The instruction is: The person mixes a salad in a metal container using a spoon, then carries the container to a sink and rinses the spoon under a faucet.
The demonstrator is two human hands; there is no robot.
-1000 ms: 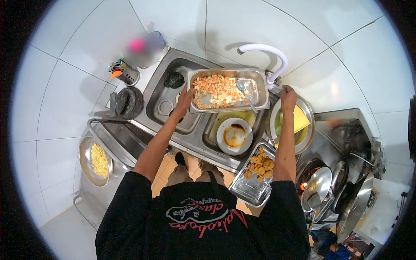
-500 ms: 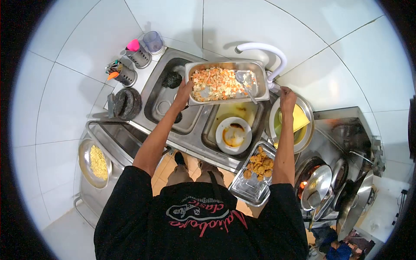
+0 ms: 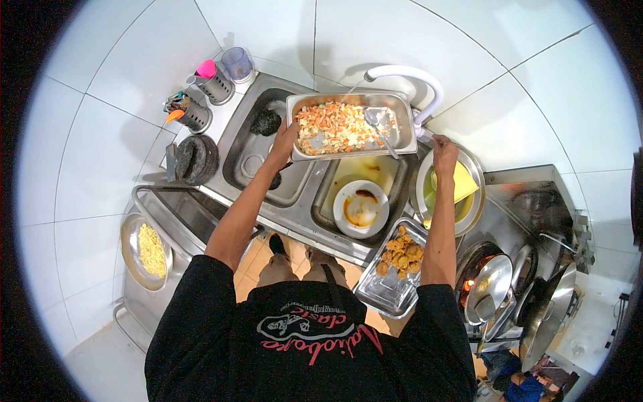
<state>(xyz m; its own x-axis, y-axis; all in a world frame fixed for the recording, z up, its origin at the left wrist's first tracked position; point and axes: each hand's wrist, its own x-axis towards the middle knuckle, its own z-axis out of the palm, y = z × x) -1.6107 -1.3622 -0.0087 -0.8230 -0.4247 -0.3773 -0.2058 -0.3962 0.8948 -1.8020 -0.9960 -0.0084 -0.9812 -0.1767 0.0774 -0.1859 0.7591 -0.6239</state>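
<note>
A rectangular steel food pan (image 3: pixel 406 107) is held over the sink, with my left hand (image 3: pixel 284 143) gripping its left end. Inside lie chopped orange and pale pieces (image 3: pixel 335 126) and a metal spoon (image 3: pixel 382 137) resting against the near rim. My right hand (image 3: pixel 444 155) is closed on the handle of the white tap (image 3: pixel 435 94), at its base. A thin stream of water (image 3: pixel 351 90) falls from the spout into the pan. Below the pan, a white bowl with brown residue (image 3: pixel 380 211) sits in the right basin (image 3: pixel 323 201).
Right of the sink stands a round metal bowl (image 3: pixel 477 213) with a yellow cloth (image 3: pixel 463 182). A tray of fried pieces (image 3: pixel 382 295) sits at the front edge. A lit stove with pans (image 3: pixel 492 278) is further right. A stone mortar (image 3: pixel 198 161) and utensil holders (image 3: pixel 216 88) are left.
Water now runs from the tap into the pan; none was visible before. Both hands stay nearly in the same place.
</note>
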